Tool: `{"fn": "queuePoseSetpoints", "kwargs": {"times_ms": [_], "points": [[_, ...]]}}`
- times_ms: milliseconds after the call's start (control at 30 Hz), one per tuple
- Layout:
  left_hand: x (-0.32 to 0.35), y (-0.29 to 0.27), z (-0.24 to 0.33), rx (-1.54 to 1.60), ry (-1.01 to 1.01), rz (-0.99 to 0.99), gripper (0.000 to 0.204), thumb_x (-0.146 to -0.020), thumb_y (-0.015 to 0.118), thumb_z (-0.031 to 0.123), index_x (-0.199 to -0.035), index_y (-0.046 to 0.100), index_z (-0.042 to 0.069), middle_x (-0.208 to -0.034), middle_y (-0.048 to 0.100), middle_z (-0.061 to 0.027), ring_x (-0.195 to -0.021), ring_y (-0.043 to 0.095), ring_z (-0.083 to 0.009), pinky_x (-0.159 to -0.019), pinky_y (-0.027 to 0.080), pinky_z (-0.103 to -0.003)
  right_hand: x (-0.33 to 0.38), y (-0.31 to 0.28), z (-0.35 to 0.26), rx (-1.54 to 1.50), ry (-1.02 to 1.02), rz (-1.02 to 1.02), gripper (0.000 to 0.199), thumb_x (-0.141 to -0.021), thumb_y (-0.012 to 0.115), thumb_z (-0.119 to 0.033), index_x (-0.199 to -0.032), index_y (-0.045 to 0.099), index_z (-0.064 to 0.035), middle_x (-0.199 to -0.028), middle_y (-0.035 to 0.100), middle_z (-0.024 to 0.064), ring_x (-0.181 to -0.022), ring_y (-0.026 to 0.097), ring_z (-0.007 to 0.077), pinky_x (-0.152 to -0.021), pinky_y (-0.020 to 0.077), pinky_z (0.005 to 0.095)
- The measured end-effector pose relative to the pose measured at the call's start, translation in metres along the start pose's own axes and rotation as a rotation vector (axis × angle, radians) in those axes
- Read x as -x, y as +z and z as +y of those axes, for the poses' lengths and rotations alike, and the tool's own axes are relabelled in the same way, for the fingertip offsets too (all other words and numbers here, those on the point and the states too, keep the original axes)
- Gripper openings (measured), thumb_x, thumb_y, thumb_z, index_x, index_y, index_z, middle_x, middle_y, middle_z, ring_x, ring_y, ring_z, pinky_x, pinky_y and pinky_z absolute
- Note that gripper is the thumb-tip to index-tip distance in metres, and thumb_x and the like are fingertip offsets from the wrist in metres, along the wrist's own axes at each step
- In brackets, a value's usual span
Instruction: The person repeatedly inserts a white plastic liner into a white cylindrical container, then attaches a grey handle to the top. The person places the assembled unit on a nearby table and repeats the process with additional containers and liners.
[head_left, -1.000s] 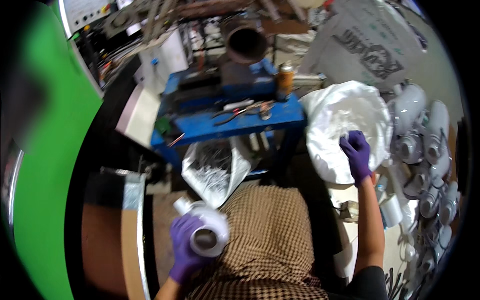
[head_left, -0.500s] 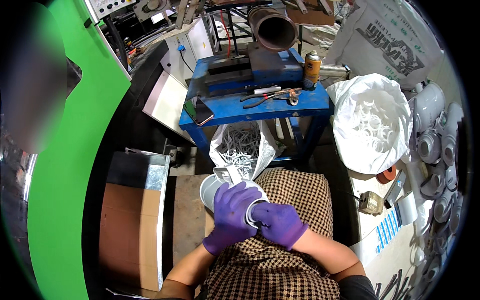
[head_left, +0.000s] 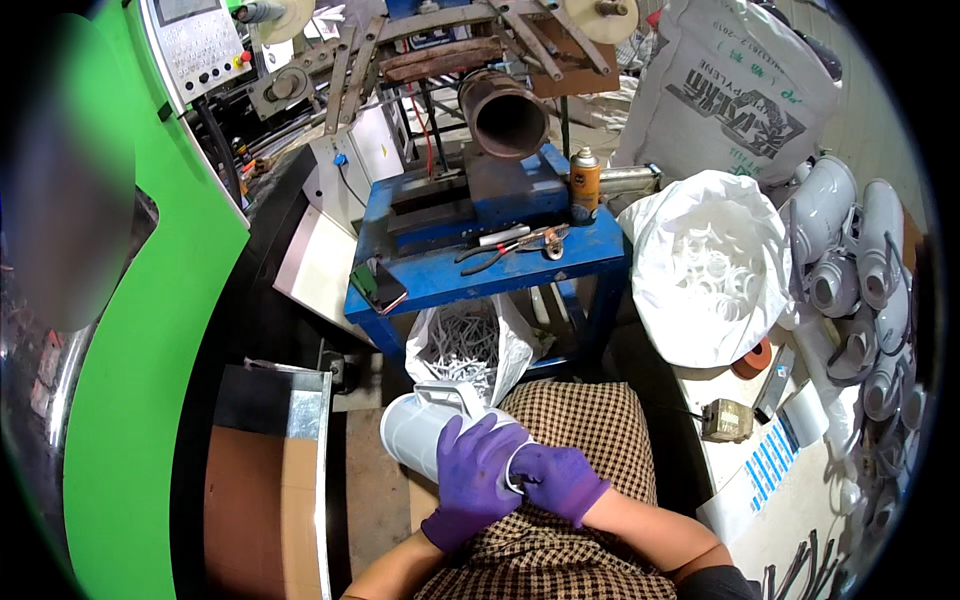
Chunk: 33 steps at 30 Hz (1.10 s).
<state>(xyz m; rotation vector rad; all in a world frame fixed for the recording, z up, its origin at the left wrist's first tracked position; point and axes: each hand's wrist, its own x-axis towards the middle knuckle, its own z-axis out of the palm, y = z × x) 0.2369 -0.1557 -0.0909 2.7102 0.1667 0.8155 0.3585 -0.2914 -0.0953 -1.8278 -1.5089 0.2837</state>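
Over my lap lies a light grey plastic pipe fitting [head_left: 408, 436], tilted, with a looped side piece on top and its wide end to the left. My left hand [head_left: 478, 470], in a purple glove, wraps round its body near the right end. At that end my right hand [head_left: 556, 484], gloved alike, has its fingers curled and pressed into the rim. A pale ring edge [head_left: 512, 468] shows between the two hands. My right fingertips are hidden, so whether they pinch the rim or a separate ring is not visible.
Ahead stands a blue metal bench [head_left: 450, 285] with pliers [head_left: 505, 252], a phone [head_left: 378, 288] and a spray can [head_left: 584, 188]. Under it sits a sack of grey scraps [head_left: 460, 345]. To the right are a white sack of rings [head_left: 715, 275] and piled grey fittings [head_left: 825, 200]. A cardboard box [head_left: 245, 490] stands left.
The fitting has swung so that more of its length and its looped piece show at the left. Both hands stay on its right end. The whole view has shifted slightly.
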Motion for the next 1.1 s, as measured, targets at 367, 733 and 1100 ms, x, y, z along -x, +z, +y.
{"fn": "queuePoseSetpoints", "kwargs": {"times_ms": [367, 733, 1100], "points": [[-0.008, 0.001, 0.013, -0.076, 0.116, 0.012, 0.067, -0.069, 0.085, 0.033, -0.127, 0.063, 0.008, -0.132, 0.063, -0.0069, -0.131, 0.053, -0.0319, -0.117, 0.027, -0.057, 0.014, 0.003, 0.026, -0.081, -0.082, 0.103, 0.021, -0.083, 0.072, -0.01, -0.104, 0.072, -0.0119, -0.099, 0.073, 0.0097, -0.08, 0.072, 0.0316, -0.07, 0.0591, 0.0382], [-0.002, -0.018, -0.007, -0.057, 0.295, -0.119, 0.06, -0.077, 0.079, 0.049, -0.126, 0.068, 0.015, -0.118, 0.072, -0.004, -0.12, 0.06, -0.028, -0.116, 0.025, -0.059, 0.001, -0.039, -0.014, -0.138, -0.08, -0.495, 0.037, -0.085, 0.063, -0.01, -0.121, 0.059, -0.0034, -0.105, 0.066, 0.0219, -0.093, 0.066, 0.0392, -0.083, 0.0547, 0.0469], [-0.041, -0.121, -0.133, 1.893, -0.858, 0.313, 0.056, -0.099, 0.054, 0.048, -0.143, 0.052, 0.013, -0.139, 0.059, -0.013, -0.121, 0.059, -0.0323, -0.086, 0.059, -0.049, 0.121, -0.154, 0.102, 0.212, 0.213, 0.763, 0.035, -0.077, 0.068, 0.0, -0.112, 0.071, -0.0053, -0.103, 0.069, 0.0158, -0.096, 0.066, 0.0344, -0.085, 0.0538, 0.0411]]}}
